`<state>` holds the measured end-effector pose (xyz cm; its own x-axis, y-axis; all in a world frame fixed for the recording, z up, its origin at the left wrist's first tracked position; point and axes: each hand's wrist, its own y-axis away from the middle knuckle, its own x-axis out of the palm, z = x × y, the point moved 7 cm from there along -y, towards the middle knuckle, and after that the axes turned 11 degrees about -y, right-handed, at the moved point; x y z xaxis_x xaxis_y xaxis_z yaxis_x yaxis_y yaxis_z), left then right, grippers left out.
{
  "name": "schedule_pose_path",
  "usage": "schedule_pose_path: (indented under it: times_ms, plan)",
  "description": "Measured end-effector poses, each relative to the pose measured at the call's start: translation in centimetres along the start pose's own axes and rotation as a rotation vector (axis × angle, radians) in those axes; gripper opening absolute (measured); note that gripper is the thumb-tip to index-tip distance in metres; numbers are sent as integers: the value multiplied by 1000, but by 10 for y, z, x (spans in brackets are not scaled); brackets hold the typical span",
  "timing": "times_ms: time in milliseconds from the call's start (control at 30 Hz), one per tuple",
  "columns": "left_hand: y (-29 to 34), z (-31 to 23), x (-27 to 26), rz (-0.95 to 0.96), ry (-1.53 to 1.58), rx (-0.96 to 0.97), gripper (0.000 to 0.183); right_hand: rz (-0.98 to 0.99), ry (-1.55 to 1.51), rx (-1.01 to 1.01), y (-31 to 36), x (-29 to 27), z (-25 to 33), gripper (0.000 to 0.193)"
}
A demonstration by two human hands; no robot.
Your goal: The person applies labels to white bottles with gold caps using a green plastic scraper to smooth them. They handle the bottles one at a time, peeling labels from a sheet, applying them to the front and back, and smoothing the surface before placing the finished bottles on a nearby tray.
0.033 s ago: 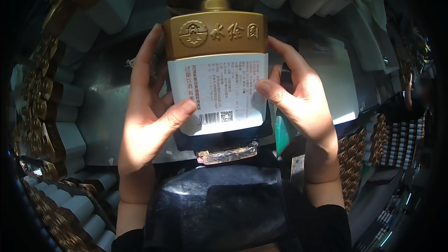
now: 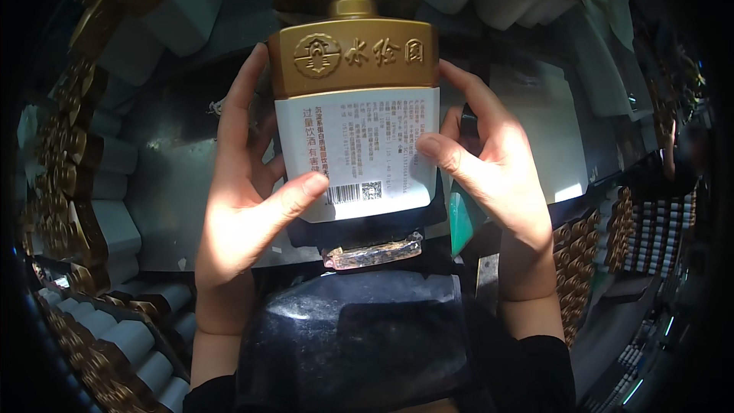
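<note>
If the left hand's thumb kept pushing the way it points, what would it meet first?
The left hand has its thumb pointing right, already on the white label of the gold-topped bottle. Sliding on across it, it would probably meet the right hand, whose thumb presses the same label.

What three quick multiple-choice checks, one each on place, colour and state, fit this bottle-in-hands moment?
1. Where is the bottle?
A. between both hands
B. lying among the stacked bottles
C. in one hand only

2. What colour is its upper part?
A. green
B. gold
C. red

3. How does the white label stand?
A. peeled off
B. faces the camera, thumbs on its lower corners
C. hidden under a cloth

Key: 1 A, the left hand and right hand grip its sides; 2 B, shoulder and cap are gold; 3 B, both thumbs press its lower edge.
</note>
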<state>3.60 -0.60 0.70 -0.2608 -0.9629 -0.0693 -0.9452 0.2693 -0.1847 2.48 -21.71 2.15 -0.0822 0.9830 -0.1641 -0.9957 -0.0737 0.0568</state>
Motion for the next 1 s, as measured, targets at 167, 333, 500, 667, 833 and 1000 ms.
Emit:
schedule_pose_path:
  times_ms: [167, 333, 500, 667, 833, 1000]
  plan:
    - [6, 5, 8, -4, 55, -63, 106, -17, 127, -15, 2, 3, 5, 70]
    - [4, 7, 7, -27, -48, -66, 111, -42, 147, -52, 1, 3, 2, 72]
    - [7, 5, 9, -20, 49, -120, 106, -54, 156, -46, 0, 3, 7, 73]
    - [8, 5, 7, -4, 14, -123, 106, -39, 212, -56, 0, 4, 5, 79]
    - [9, 6, 6, 22, -22, -70, 107, 24, -129, -22, -7, -8, 2, 68]
    - [18, 6, 15, 73, -36, 4, 107, -305, -489, 129, -34, -108, -40, 57]
